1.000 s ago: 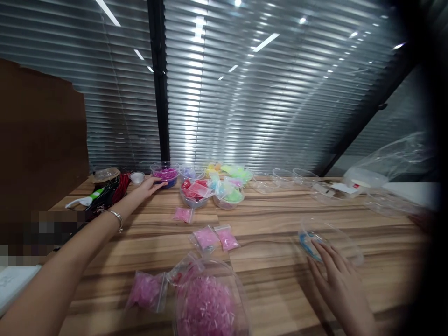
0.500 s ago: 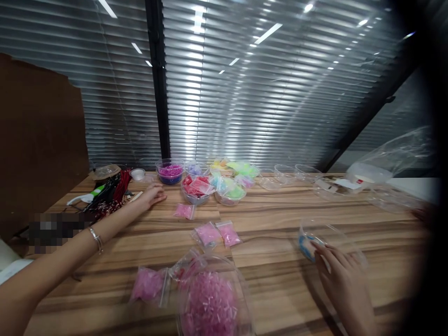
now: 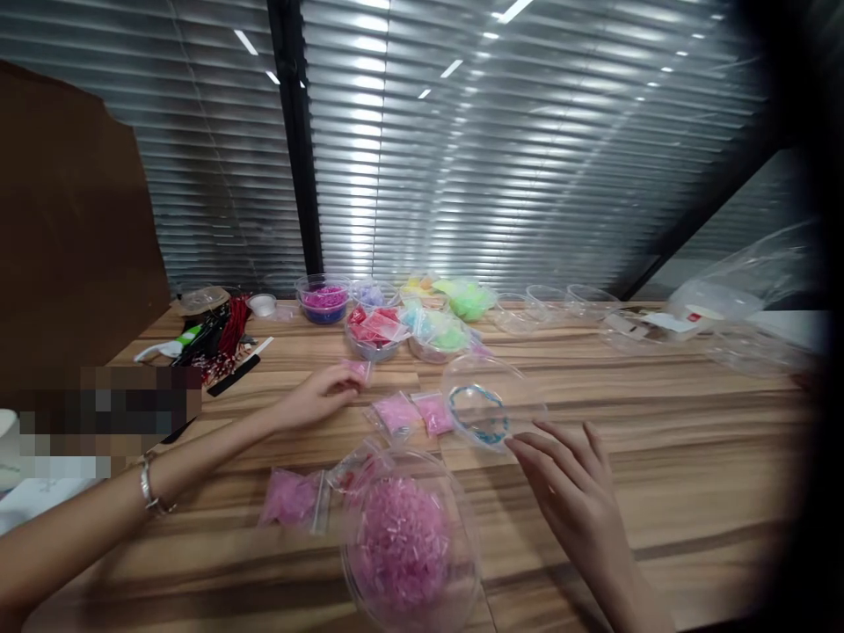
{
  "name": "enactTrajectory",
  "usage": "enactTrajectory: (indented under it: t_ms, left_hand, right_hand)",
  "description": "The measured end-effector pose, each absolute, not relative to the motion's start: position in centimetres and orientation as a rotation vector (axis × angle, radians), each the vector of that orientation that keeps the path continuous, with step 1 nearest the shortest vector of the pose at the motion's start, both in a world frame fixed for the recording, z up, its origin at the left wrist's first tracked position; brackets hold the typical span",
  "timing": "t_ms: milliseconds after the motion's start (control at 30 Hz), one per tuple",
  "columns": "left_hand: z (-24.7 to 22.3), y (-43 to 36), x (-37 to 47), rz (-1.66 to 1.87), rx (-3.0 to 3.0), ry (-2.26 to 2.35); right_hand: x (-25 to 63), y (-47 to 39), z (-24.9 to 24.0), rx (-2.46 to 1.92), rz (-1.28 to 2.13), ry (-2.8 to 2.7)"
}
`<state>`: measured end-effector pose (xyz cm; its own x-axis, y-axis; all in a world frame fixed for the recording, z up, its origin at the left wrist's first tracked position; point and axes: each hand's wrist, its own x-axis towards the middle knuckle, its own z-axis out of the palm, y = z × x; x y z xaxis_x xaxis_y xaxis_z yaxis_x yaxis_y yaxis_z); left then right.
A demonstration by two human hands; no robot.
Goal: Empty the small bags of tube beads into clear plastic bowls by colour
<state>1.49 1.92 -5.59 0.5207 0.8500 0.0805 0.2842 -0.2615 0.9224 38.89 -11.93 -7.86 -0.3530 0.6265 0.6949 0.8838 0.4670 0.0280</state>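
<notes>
My left hand (image 3: pixel 324 395), a bracelet on its wrist, reaches across the table. Its curled fingers close on a small zip bag of pink pieces (image 3: pixel 360 370), partly hidden behind them. At the right, my right hand (image 3: pixel 572 470) is open with fingers spread, its fingertips by the near edge of a clear plastic bowl (image 3: pixel 527 400). Inside that bowl lies a blue ring-shaped strand (image 3: pixel 498 425). Between my arms stands a clear container of pink tube-like pieces (image 3: pixel 405 545). More pink bags lie near it, one (image 3: pixel 291 498) to its left and two (image 3: pixel 397 413) behind.
Along the back stand a bowl of purple pieces (image 3: pixel 324 301), a bowl of red packets (image 3: pixel 374 326) and a bowl with green packets (image 3: pixel 448 338). Several clear bowls (image 3: pixel 590 303) are at the back right. Red and black cords (image 3: pixel 224 338) lie at the left.
My left hand has come right and nearer, onto the small pink bag. The clear bowl with the blue strand has shifted left, and my right hand has moved left with its fingers spreading.
</notes>
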Motion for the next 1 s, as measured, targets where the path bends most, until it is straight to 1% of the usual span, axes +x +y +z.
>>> enactTrajectory:
  t_ms: [67,133,333,500,567,633,700,733,800,867,900,1000]
  left_hand:
    - [-5.5,-0.1,1.7,0.7,2.019,0.899]
    - [-5.6,-1.6,2.0,0.676,2.053,0.914]
    - [-5.5,-2.9,3.0,0.746,1.521,0.814]
    - [-4.4,-3.3,3.0,0.711,1.107,0.681]
    - [-4.0,-3.6,2.5,0.749,1.018,0.703]
    - [-3.6,-3.9,1.7,0.821,0.929,0.762]
    - [-3.4,-4.1,0.3,0.889,0.816,0.823]
    - [-3.4,-4.2,-0.5,0.919,0.771,0.856]
    - [-3.7,-4.6,-2.3,0.988,0.75,0.933]
    - [-4.3,-5.3,-4.2,1.053,0.783,1.002]
    - [-4.7,-5.7,-5.0,1.074,0.762,1.022]
    - [-6.4,-6.9,-7.3,1.124,0.696,1.098]
  right_hand:
    - [37.5,-12.0,-7.3,-1.156,-0.509,-2.104]
    - [36.0,-11.9,-6.8,-1.047,-0.495,-2.114]
    - [32.9,-10.9,-5.3,-0.842,-0.482,-2.166]
    - [31.7,-9.8,-4.3,-0.725,-0.465,-2.24]
    - [31.3,-9.6,-4.0,-0.756,-0.441,-2.252]
    - [31.1,-9.6,-3.7,-0.888,-0.349,-2.192]
    - [31.2,-10.0,-3.4,-1.094,-0.126,-2.12]
    - [31.4,-10.3,-3.4,-1.195,0.051,-2.112]
    - [31.8,-10.9,-3.7,-1.347,0.513,-2.146]
    - [32.2,-11.5,-4.5,-1.394,0.964,-2.151]
    - [32.4,-11.6,-5.0,-1.391,1.105,-2.125]
    - [32.3,-11.6,-5.9,-1.367,1.347,-1.954]
